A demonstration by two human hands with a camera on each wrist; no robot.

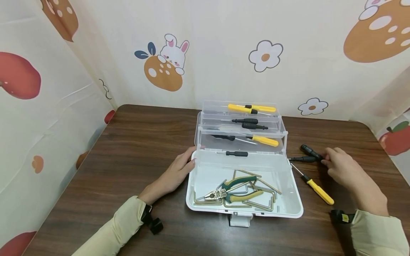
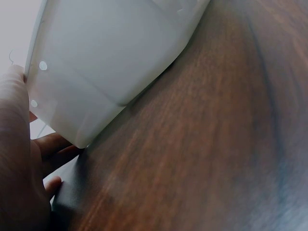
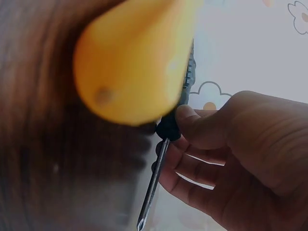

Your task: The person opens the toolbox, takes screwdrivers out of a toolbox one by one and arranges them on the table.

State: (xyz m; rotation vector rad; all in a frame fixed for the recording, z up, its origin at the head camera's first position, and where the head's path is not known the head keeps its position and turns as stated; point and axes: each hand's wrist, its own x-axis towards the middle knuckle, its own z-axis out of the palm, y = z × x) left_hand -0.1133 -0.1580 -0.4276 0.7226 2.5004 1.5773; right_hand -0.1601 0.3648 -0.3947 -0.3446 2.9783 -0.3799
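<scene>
A white toolbox (image 1: 245, 215) stands with its clear tiered lid (image 1: 240, 137) raised behind it. My left hand (image 1: 174, 170) grips the toolbox's back left corner, thumb by the rim and fingers behind. To the right of the box, my right hand (image 1: 347, 170) pinches a black-handled screwdriver (image 1: 310, 151) near the collar; its bare shaft (image 3: 153, 187) shows in the right wrist view. Another black screwdriver (image 1: 303, 159) lies against it on the table. Nearer the front lies a yellow-handled screwdriver (image 1: 321, 192), its handle end large and blurred in the right wrist view.
Green-handled pliers (image 1: 237, 186) and several hex keys (image 1: 266, 206) lie in the box. The lid's tiers hold several yellow and black screwdrivers (image 1: 251, 108). A small black screwdriver (image 1: 236, 153) lies by the hinge. Behind the wooden table (image 1: 144, 131) hangs a patterned curtain.
</scene>
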